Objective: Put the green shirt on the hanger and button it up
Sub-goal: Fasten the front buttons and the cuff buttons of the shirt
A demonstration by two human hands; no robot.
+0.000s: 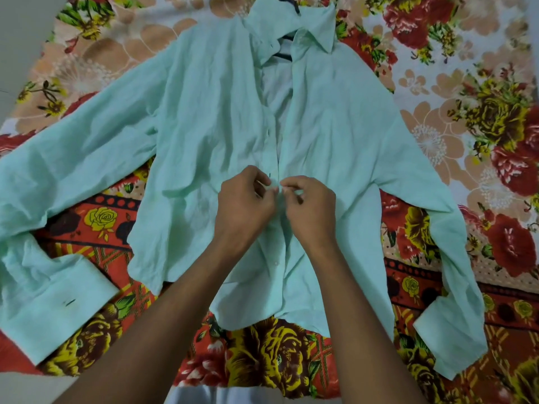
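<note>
While the green shirt (221, 118) lies flat on the flowered bedspread (466, 118), its hanger (284, 39) inside the collar, the left hand (245, 199) pinches one front edge and the right hand (309, 204) the other. Open front runs straight away from both.

Bed: covered by a floral bedsheet (466, 118), red, yellow and peach blooms on white and orange.
Floor: plain pale grey floor (17, 39) at the left.
Light: soft, even.

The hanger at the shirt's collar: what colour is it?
Black; the hanger shows at the open collar in the head view.
</note>
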